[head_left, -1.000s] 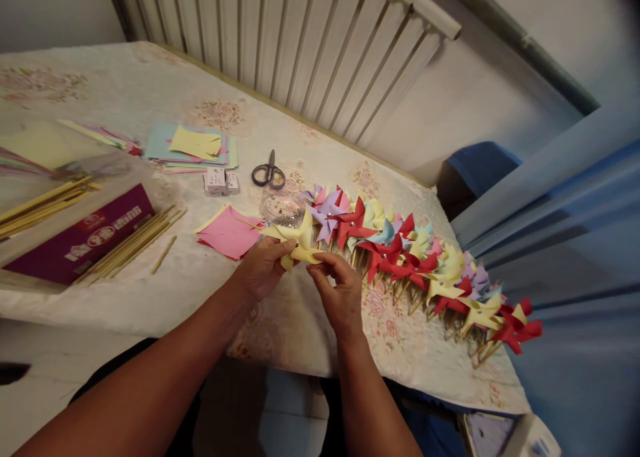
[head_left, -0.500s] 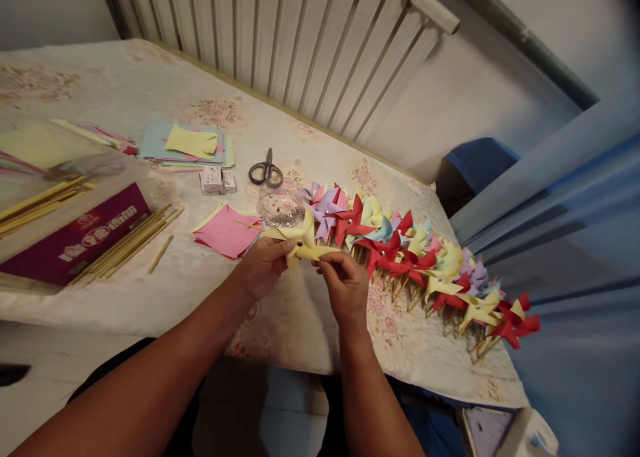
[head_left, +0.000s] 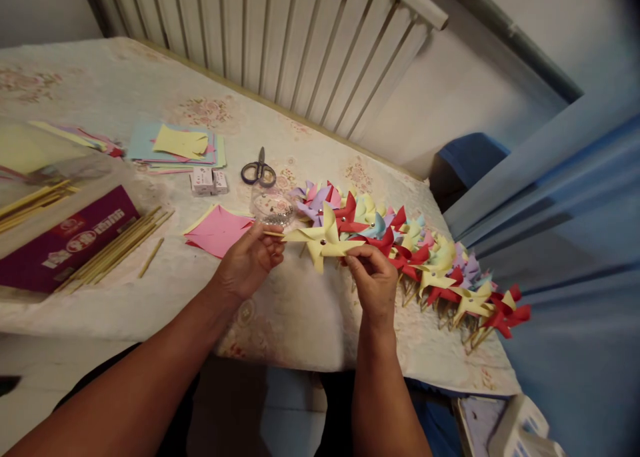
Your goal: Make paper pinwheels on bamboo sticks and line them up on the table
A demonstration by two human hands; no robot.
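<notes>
A pale yellow paper pinwheel (head_left: 324, 242) with a dark pin at its middle is held up between my hands, above the table. My left hand (head_left: 253, 262) is closed with thumb and index finger on its thin wooden stick, which points sideways. At the opposite side, my right hand (head_left: 373, 277) pinches a blade tip of the pinwheel. Left of the pinwheel, a clear round dish (head_left: 273, 207) holds small metal pins. A pink paper square with cut corners (head_left: 220, 230) lies on a small pile behind my left hand.
Rows of finished pinwheels (head_left: 410, 255) stretch along the right. Behind lie scissors (head_left: 259, 172), small white boxes (head_left: 203, 181) and stacked coloured paper (head_left: 143, 143). Wooden sticks (head_left: 113, 253) rest by a purple box (head_left: 75, 240) on the left. A blue curtain (head_left: 565, 243) hangs right.
Both hands and the yellow pinwheel have shifted right relative to the table. My left hand has slid from the pinwheel's blades out along its stick; my right hand still pinches a blade.
</notes>
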